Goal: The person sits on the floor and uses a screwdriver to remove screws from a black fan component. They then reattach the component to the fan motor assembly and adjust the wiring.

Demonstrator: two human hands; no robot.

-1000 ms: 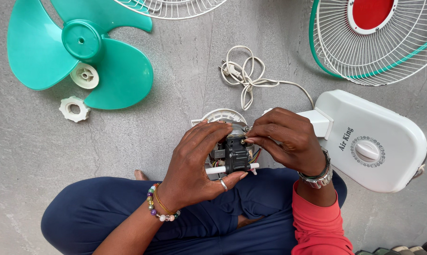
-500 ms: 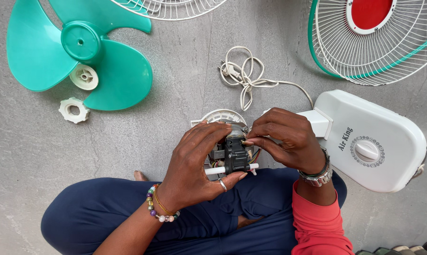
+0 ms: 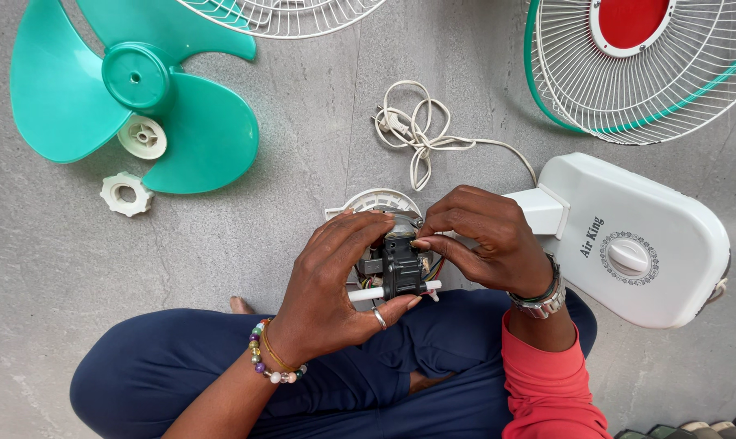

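Note:
My left hand [image 3: 335, 280] wraps around a small dark fan motor [image 3: 399, 268] with a white shaft sticking out sideways, held over my lap. My right hand [image 3: 486, 240] pinches the motor's top right side with its fingertips. Coloured wires run from the motor under my right hand. A round white motor housing [image 3: 374, 202] lies on the floor just behind the motor, partly hidden by my hands.
A white fan base [image 3: 636, 240] with a knob lies at right; its coiled white cord [image 3: 413, 130] is beyond my hands. A green fan blade [image 3: 132, 97], two white plastic nuts [image 3: 126, 193], and wire grilles [image 3: 644, 65] lie on the grey floor.
My hands stay on the motor; only the fingertips of my right hand have shifted slightly on it.

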